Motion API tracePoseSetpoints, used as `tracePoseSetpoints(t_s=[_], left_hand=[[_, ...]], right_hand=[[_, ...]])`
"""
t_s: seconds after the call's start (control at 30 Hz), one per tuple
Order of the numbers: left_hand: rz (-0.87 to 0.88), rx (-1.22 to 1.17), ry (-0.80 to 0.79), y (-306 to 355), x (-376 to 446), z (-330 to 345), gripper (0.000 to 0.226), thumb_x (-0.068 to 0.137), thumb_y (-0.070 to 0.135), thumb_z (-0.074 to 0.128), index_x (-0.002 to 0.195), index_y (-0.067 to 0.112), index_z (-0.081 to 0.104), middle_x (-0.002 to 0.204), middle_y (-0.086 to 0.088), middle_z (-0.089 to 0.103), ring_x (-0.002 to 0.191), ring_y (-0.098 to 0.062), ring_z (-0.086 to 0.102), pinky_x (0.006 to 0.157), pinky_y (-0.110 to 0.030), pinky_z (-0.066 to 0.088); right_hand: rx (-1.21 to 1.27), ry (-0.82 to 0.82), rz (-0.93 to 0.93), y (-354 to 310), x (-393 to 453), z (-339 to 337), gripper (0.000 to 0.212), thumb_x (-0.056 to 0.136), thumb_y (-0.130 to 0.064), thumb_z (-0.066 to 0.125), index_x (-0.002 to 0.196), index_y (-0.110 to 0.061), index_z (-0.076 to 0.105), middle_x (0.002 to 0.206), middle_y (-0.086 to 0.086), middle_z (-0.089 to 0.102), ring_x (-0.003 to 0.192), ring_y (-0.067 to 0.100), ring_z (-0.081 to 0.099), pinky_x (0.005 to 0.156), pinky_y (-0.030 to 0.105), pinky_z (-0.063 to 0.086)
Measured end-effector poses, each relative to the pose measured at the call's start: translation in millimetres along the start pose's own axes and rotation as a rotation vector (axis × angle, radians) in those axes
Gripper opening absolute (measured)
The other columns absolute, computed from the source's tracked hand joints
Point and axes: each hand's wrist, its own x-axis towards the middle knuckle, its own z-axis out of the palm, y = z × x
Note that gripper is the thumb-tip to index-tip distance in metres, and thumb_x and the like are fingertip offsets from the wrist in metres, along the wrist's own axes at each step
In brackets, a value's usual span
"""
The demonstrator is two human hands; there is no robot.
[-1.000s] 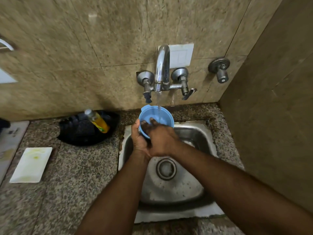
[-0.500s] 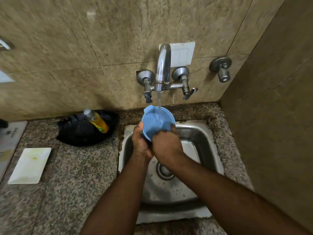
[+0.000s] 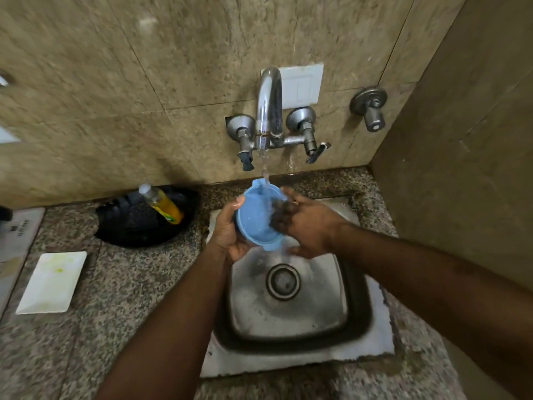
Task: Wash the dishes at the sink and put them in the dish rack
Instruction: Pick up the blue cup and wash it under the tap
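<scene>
A small round light-blue plastic bowl (image 3: 258,219) is held tilted over the back of the square stainless-steel sink (image 3: 340,301), under water running from the chrome wall tap (image 3: 269,108). It is gripped from the left by the left hand (image 3: 230,235), thumb on the rim. The right hand (image 3: 305,226) is laid against its inside, fingers blurred; whether they grip cannot be told. A black oval dish rack (image 3: 135,226) holding a yellow soap bottle (image 3: 163,203) is seen on the speckled granite counter (image 3: 115,298), beside a white rectangular plate (image 3: 52,282).

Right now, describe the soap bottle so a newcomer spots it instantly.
Start at the steel sink; left of it on the granite counter sits a black tray. The soap bottle lies tilted in it, the only yellow thing there, with a clear cap.
</scene>
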Motion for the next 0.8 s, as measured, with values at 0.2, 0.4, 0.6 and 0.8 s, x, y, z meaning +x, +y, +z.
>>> tracePoseSetpoints(t_s=[0.2,0.4,0.6,0.8], left_hand=[[-0.016,-0.115,-0.015,4.3,-12.6,8.2,0.07,0.094,0.068,0.046,0.125,0.012,0.074,0.134,-0.022,0.067,0.116,-0.04,0.068,0.092,-0.059,0.057],[0.217,-0.256,0.018,-28.3,-15.5,-4.7,0.101,0.062,0.05,0.089,0.146,0.005,0.054,0.144,-0.028,0.056,0.126,-0.045,0.056,0.105,-0.064,0.044],[-0.042,-0.221,-0.004,-15.0,-19.6,6.5,0.07,0.086,0.065,0.052,0.128,0.012,0.071,0.138,-0.023,0.064,0.119,-0.044,0.061,0.103,-0.067,0.042],[0.054,-0.307,0.013,-8.9,-22.7,-0.9,0.076,0.08,0.048,0.061,0.146,0.012,0.052,0.149,-0.025,0.051,0.124,-0.044,0.055,0.094,-0.061,0.053]], right_hand=[[-0.123,0.035,-0.023,-0.5,13.8,-12.4,0.037,0.09,-0.021,0.047,0.113,-0.021,0.075,0.107,-0.003,0.075,0.131,0.021,0.054,0.125,0.047,-0.004],[0.137,0.212,0.085,-34.9,17.7,-2.9,0.039,0.084,-0.021,0.038,0.099,-0.022,0.073,0.091,-0.001,0.073,0.104,0.021,0.069,0.125,0.045,0.021],[0.21,0.265,-0.072,-22.5,10.5,6.6,0.036,0.094,-0.049,0.055,0.103,-0.02,0.074,0.1,0.002,0.072,0.106,0.023,0.067,0.124,0.046,0.025],[0.397,0.315,-0.075,-17.4,11.1,-5.2,0.013,0.092,-0.025,0.058,0.093,-0.017,0.068,0.094,0.003,0.069,0.098,0.029,0.063,0.102,0.04,0.047]])
